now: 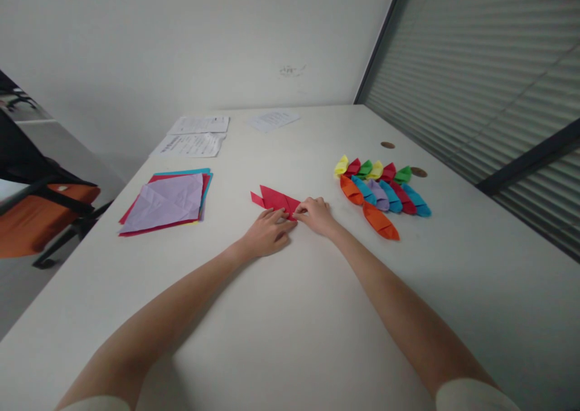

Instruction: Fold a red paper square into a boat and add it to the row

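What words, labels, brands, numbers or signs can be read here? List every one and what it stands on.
Nothing is legible.
Upper sheet at far left: print too small to read.
Lower sheet, nearer: print too blurred to read.
Far middle sheet: print too small and faint to read.
Marks on the wall: too faint to tell whether they are writing.
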The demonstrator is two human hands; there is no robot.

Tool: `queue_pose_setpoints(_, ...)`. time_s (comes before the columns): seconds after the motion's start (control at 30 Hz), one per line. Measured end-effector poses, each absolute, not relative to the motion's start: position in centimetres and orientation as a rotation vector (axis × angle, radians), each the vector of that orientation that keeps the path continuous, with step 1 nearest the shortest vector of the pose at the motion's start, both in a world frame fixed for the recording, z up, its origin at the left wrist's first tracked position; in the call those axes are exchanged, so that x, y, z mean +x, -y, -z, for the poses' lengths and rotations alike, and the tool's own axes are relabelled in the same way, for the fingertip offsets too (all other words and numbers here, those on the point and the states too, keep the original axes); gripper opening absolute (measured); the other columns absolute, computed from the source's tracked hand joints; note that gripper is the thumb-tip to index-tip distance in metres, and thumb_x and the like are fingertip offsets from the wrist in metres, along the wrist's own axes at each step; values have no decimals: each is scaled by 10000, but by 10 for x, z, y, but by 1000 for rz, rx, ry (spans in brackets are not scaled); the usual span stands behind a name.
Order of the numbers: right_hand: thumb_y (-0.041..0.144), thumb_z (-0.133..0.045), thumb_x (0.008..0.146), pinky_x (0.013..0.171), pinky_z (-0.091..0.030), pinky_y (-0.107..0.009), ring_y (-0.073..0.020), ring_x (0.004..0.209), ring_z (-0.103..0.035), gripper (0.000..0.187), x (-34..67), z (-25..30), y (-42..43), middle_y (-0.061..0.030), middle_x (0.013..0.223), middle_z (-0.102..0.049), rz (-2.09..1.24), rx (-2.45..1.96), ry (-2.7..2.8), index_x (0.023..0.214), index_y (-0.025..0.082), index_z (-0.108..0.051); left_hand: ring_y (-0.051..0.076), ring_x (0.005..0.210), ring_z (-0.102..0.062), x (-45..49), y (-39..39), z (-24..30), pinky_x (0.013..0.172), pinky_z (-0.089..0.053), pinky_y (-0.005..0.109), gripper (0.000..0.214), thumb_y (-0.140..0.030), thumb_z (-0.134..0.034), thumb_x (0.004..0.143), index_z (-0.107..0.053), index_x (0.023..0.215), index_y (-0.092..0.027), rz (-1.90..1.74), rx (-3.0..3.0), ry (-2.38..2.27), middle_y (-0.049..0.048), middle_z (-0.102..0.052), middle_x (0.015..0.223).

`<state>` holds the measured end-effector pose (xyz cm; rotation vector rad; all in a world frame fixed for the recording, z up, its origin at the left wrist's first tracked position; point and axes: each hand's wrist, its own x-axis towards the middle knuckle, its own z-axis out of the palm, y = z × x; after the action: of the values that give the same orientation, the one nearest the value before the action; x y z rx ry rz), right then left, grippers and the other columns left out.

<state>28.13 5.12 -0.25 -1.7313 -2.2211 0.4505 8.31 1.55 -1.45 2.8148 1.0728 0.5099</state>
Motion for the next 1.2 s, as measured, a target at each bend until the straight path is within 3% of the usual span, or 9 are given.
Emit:
queue_pose_setpoints(0.2, 390, -643, 875, 866, -346, -398, -260, 1012, -496, 160, 282, 3, -52, -61, 1023, -679, -448, -1747, 2215, 861, 267, -744, 255, 1277, -524, 83, -19, 19, 1113, -375, 480, 431, -161, -457, 878, -554, 1298, -135, -559, 2728, -1163, 152, -592, 1330)
queue_pose_setpoints(0.33, 389, -650, 869, 889, -342, -405, -266, 1035, -496, 153, 281, 3, -52, -54, 1024, -681, -461, -1757, 2212, 871, 271, -746, 300, 1298, -477, 84, -15, 14, 1098, -381, 498, 423, -172, -506, 849, -591, 1261, -141, -627, 2814, -1060, 155, -593, 1285)
queue_pose_setpoints(0.5, 465, -621, 878, 906, -340, -413, -273, 1055, -500, 234, 281, 3, -52, -60, 1037, -681, -462, -1769, 2201, 872, 268, -749, 251, 1151, -565, 85, -15, 14, 1025, -461, 429, 417, -106, -485, 816, -607, 1213, -136, -687, 2806, -920, 140, -604, 1231)
queue_pose_setpoints(0.8, 520, -622, 858, 875, -348, -408, -267, 1007, -517, 289, 284, 9, -53, -62, 986, -686, -429, -1731, 2154, 840, 257, -742, 252, 1161, -567, 84, -15, 14, 1017, -474, 439, 440, -108, -476, 820, -599, 1239, -159, -656, 2780, -926, 133, -601, 1253)
queue_pose_setpoints(1.2, 337, -679, 854, 885, -334, -393, -251, 1025, -530, 110, 287, 10, -46, -43, 990, -699, -452, -1678, 2098, 858, 243, -735, 231, 1135, -581, 81, -20, 16, 1008, -487, 418, 446, -64, -453, 821, -625, 1224, -143, -703, 2718, -872, 123, -629, 1232)
